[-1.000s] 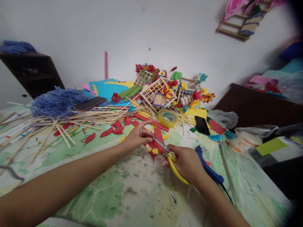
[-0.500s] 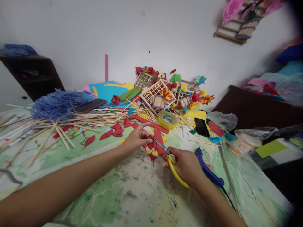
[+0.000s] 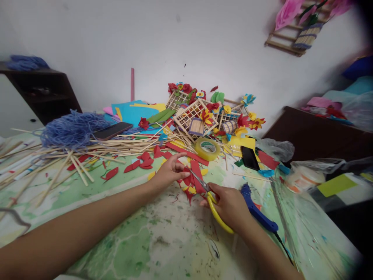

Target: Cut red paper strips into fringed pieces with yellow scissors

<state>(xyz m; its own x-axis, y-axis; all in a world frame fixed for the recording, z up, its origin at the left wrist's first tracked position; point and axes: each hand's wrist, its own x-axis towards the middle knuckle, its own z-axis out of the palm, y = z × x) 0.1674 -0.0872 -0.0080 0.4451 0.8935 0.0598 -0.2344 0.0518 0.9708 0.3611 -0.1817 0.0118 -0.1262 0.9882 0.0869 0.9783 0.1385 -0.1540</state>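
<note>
My right hand [image 3: 231,206] is closed on yellow-handled scissors [image 3: 210,198], whose blades point up and left into a piece of red paper [image 3: 186,179]. My left hand [image 3: 170,171] pinches that red paper at its left side, fingers curled round it. Under the hands lie red and yellow paper scraps [image 3: 192,188] on a green and white mat [image 3: 131,241].
A roll of clear tape [image 3: 207,148] and a black phone [image 3: 250,158] lie beyond the hands. A blue glue gun [image 3: 258,212] sits by my right wrist. Wooden sticks [image 3: 87,149], blue yarn [image 3: 71,126], paper flowers and stick lattices [image 3: 198,112] crowd the back.
The hands stay almost in place; the scissors and red paper shifted slightly as the blades work at the paper.
</note>
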